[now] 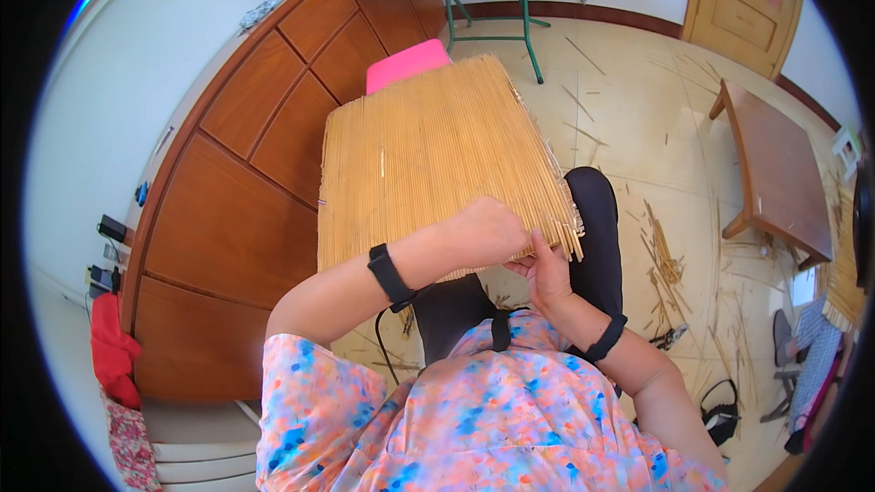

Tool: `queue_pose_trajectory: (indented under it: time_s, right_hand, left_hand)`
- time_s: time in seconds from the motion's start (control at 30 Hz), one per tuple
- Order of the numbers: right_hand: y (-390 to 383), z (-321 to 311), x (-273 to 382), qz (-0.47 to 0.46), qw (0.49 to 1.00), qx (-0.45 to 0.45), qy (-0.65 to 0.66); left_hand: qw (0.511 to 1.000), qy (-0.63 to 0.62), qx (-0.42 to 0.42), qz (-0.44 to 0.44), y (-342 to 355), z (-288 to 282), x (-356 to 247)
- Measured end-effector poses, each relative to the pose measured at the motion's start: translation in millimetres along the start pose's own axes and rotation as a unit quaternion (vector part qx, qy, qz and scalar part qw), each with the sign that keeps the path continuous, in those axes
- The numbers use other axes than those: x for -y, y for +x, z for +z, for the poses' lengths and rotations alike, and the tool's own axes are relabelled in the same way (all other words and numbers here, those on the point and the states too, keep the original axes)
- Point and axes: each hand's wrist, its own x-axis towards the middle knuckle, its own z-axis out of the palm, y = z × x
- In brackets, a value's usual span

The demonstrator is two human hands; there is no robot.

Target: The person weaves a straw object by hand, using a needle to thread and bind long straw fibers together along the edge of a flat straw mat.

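A large tan mat (428, 155) of thin stalks laid side by side spreads out before me. Its far end rests by a bright pink seat (407, 64), and its near end reaches my knees. My left hand (492, 223) is closed at the mat's near right corner, knuckles up; what its fingers hold is hidden. Just below it, my right hand (550, 278) pinches the mat's near edge, thumb up. Several loose stalk ends (570, 241) stick out beside the fingers. Black bands circle both wrists.
Brown wooden cabinets (237, 210) run along the left. A low wooden table (784, 164) stands at the right; a green-legged table (497, 36) is at the back. Loose stalks (663, 260) litter the floor. Another person's checked trousers (811, 333) show at the far right.
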Motion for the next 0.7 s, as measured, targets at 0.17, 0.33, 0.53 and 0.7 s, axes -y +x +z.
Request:
queue_pose_trajectory:
  time_s: [0.17,0.33,0.53,0.7]
  right_hand:
    - [8,-6,15,-0.012,1.000,-0.021,-0.004]
    - [-21,-3,81,-0.073,0.996,0.003,-0.057]
    - [-70,-42,171,-0.161,0.982,0.005,-0.097]
    - [-138,-55,244,-0.328,0.932,-0.046,-0.145]
  left_hand:
    - [0.996,-0.044,-0.071,0.012,3,-8,0]
    - [0.988,-0.066,-0.140,0.007,10,-49,-19]
    - [0.962,-0.096,-0.247,0.074,38,-101,-56]
    - [0.926,-0.114,-0.337,0.122,57,-149,-100]
